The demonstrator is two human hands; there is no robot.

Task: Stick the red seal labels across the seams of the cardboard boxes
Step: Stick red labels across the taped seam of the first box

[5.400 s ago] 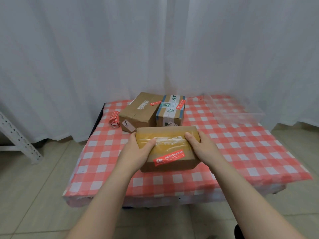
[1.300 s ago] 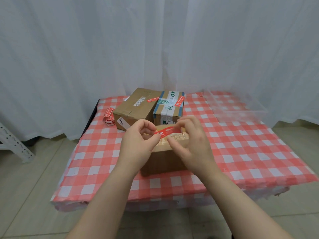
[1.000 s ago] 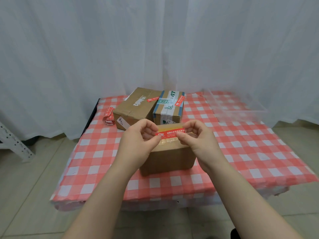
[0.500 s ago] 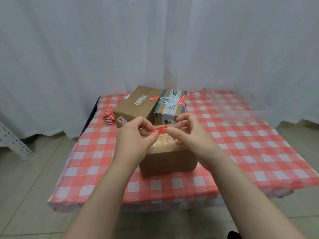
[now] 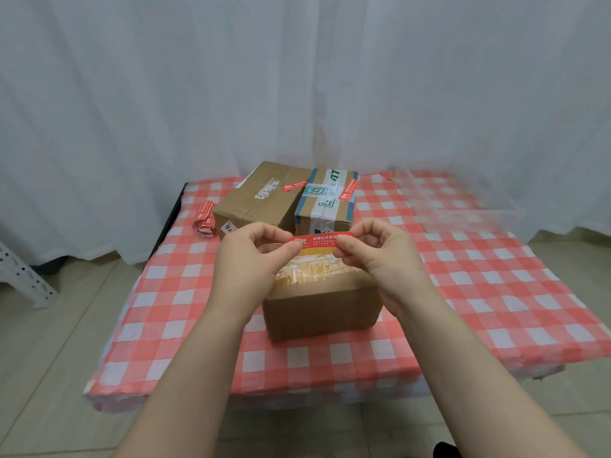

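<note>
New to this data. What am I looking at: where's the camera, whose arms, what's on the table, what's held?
No robot here: a person works with bare hands. The single camera sits on their head, looking forward and down, so the arms enter from below. The left hand and right hand each pinch one end of a red seal label, stretched over the near cardboard box; whether it touches yet is unclear. Behind, on the checked tablecloth, stand a plain brown box and a blue-and-white taped box, each with a red label on top. A bundle of spare labels lies far left; a clear plastic tub sits far right.
</note>
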